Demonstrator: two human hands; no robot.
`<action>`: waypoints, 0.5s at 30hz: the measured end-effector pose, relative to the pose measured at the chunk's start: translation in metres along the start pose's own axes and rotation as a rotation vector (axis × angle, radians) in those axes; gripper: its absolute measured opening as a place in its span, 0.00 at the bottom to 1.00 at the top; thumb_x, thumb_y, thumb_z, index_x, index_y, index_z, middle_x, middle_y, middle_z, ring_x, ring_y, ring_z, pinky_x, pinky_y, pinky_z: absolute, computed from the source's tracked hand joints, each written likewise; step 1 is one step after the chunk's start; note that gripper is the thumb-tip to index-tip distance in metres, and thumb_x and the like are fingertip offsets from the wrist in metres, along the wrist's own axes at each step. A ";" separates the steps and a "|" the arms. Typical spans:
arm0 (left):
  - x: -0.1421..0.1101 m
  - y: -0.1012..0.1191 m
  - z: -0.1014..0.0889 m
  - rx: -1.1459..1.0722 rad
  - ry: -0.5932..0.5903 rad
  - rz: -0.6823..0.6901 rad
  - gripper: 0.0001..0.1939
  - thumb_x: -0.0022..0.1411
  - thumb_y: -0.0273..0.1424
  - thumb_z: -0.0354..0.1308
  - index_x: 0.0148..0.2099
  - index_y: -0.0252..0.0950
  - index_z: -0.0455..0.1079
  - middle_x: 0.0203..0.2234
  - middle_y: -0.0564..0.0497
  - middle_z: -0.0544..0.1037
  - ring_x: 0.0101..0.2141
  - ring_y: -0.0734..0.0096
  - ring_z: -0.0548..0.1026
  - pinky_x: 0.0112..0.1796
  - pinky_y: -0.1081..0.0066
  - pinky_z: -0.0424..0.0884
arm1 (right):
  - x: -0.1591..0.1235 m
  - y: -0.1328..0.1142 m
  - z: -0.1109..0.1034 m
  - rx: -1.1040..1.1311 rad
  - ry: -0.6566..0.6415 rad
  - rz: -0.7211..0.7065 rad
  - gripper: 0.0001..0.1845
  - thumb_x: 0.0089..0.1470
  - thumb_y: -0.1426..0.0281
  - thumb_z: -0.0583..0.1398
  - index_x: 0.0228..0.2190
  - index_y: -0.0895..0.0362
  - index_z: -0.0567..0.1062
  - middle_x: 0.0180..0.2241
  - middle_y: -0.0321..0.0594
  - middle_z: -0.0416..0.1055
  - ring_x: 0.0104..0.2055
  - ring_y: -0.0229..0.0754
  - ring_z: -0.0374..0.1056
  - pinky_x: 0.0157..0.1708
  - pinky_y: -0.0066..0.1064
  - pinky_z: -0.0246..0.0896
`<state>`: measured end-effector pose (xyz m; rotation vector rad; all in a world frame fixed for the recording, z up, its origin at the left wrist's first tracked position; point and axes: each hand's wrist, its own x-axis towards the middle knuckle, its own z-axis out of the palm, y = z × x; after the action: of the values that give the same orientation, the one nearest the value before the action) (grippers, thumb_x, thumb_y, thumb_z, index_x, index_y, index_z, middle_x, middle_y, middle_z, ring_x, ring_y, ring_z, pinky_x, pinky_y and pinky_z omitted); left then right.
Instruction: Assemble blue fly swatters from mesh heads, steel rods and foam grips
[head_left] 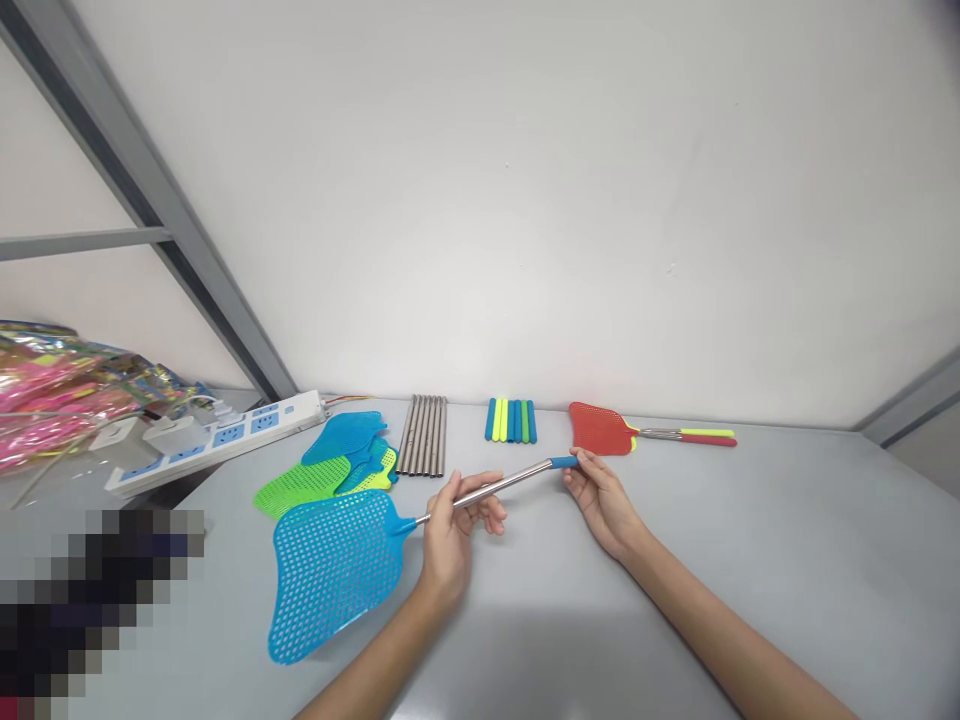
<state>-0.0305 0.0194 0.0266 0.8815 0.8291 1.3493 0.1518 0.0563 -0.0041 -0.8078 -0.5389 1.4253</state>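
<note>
A fly swatter with a blue perforated head (337,570) and a metal rod is held slantwise above the table. My left hand (454,530) is closed round the rod, not far from the head. At the rod's right end sits a blue grip sleeve (564,462), pinched between the fingers of my right hand (604,500). Behind my left hand lies a row of several metal rods (424,435). Farther right is a row of several blue, yellow and green grip sleeves (511,421). Loose swatter heads in blue, green and yellow (304,485) overlap at the left.
Red and yellow fly swatters (604,430) lie stacked at the back right. A power strip (247,435) with chargers plugged in runs along the left side, near shiny packages with pink contents (52,400). A white wall (525,200) bounds the grey table (787,560) at the back.
</note>
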 end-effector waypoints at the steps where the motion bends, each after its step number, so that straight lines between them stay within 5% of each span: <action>1: 0.000 0.000 0.001 0.000 -0.002 -0.007 0.23 0.57 0.39 0.41 0.35 0.28 0.71 0.16 0.48 0.71 0.18 0.72 0.67 0.23 0.72 0.61 | 0.000 0.000 0.000 0.000 0.005 -0.008 0.08 0.41 0.68 0.61 0.28 0.57 0.70 0.27 0.36 0.67 0.26 0.35 0.65 0.29 0.29 0.64; 15: 0.005 -0.005 0.000 0.109 0.002 -0.124 0.23 0.55 0.41 0.43 0.37 0.26 0.70 0.18 0.47 0.73 0.17 0.71 0.67 0.21 0.71 0.61 | 0.001 0.008 -0.002 0.010 0.170 -0.206 0.06 0.41 0.68 0.60 0.27 0.56 0.69 0.24 0.32 0.63 0.23 0.33 0.60 0.22 0.25 0.58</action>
<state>-0.0284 0.0239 0.0221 0.8987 0.9506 1.2066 0.1477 0.0565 -0.0114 -0.8324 -0.4700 1.1585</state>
